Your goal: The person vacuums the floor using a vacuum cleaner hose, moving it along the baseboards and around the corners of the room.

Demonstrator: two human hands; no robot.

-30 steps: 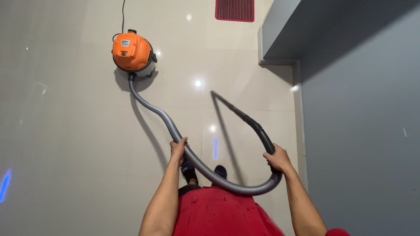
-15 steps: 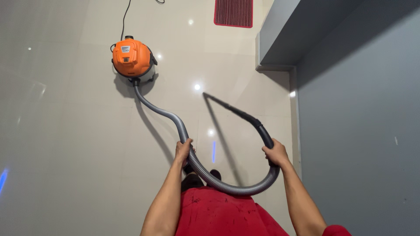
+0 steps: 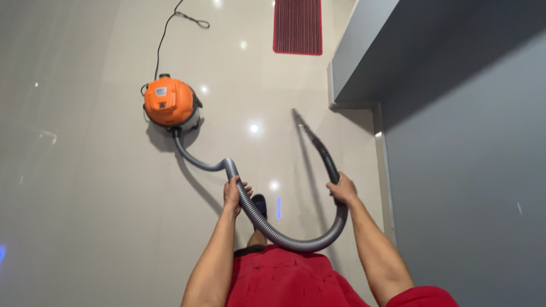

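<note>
On the hose point(image 3: 284, 239), both hands close: left hand point(image 3: 235, 193), right hand point(image 3: 342, 190).

Vacuum point(image 3: 169, 103) sits on the floor point(image 3: 85, 187) ahead-left of me, its cord point(image 3: 170, 28) trailing off behind it. Hose point(image 3: 284, 241) loops from the vac back toward me, passing thru my left hand point(image 3: 234, 193), then curving to my right hand point(image 3: 341, 190). Nozzle point(image 3: 310, 136) points fwd from there. Mat point(image 3: 297, 27) lies far ahead; wall point(image 3: 466, 170) to my right.
</note>
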